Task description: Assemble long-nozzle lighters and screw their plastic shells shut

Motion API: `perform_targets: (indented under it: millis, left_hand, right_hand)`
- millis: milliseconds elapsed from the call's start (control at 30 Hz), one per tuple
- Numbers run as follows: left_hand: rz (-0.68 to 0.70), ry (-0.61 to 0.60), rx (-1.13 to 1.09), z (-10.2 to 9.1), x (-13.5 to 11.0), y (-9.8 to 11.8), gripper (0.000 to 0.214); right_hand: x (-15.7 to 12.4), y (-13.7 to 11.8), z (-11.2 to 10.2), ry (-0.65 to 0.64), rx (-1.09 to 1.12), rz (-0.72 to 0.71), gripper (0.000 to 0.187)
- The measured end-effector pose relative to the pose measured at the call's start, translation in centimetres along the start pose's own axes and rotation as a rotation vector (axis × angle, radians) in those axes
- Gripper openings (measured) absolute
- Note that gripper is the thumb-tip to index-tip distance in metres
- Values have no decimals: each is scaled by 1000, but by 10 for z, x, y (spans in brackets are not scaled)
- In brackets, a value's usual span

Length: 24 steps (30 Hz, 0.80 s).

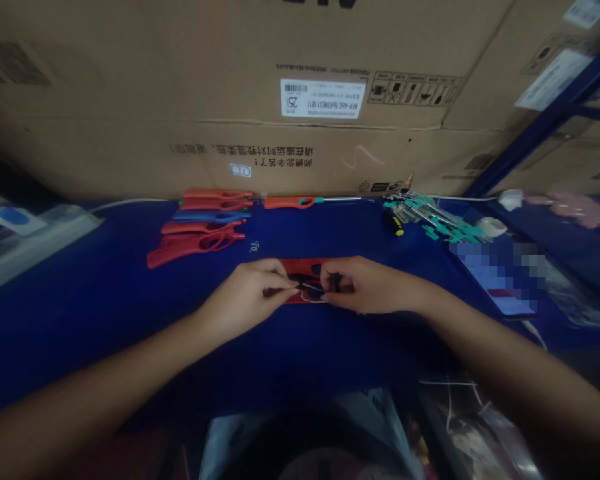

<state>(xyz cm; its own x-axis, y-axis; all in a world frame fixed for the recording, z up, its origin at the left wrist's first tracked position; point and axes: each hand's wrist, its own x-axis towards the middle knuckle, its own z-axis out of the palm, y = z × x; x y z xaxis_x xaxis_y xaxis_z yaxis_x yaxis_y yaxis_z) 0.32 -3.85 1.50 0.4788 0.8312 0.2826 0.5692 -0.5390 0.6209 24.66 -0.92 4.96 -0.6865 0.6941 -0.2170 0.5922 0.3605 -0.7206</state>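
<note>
Beyond red casing [306,269], stacked handles [200,228], teal parts [443,225]

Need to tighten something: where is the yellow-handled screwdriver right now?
Head view: the screwdriver lies on the blue table, beyond and right of the right hand, at the left edge of the pile of teal-and-metal parts.

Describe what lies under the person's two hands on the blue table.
A red casing lies under the left hand and right hand; a thin wire spans their fingertips. Fingers cover its ends.
</note>
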Motion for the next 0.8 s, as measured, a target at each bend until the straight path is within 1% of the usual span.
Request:
perform_targets:
  millis: [133,200,300,400,533,633,800]
  left_hand:
    - [43,-20,91,1,-1,2,17]
    - [22,-8,61,2,-1,1,16]
    - [-46,32,-35,3,1,0,11]
    - [-75,29,-67,1,2,-2,12]
    - [-17,-15,-23,-2,2,-1,16]
    - [6,-22,7,-3,2,1,16]
    - [-73,-2,-27,2,3,-2,12]
  right_hand:
    - [0,0,1,9,-21,-11,8]
    - [0,0,1,9,-29,-24,9]
    - [0,1,0,-3,-43,-46,15]
    - [1,1,-1,-5,-61,-41,18]
    - [2,1,0,-1,-59,-26,17]
    - [3,1,1,11,-78,-48,17]
    - [3,1,2,13,-64,-52,16]
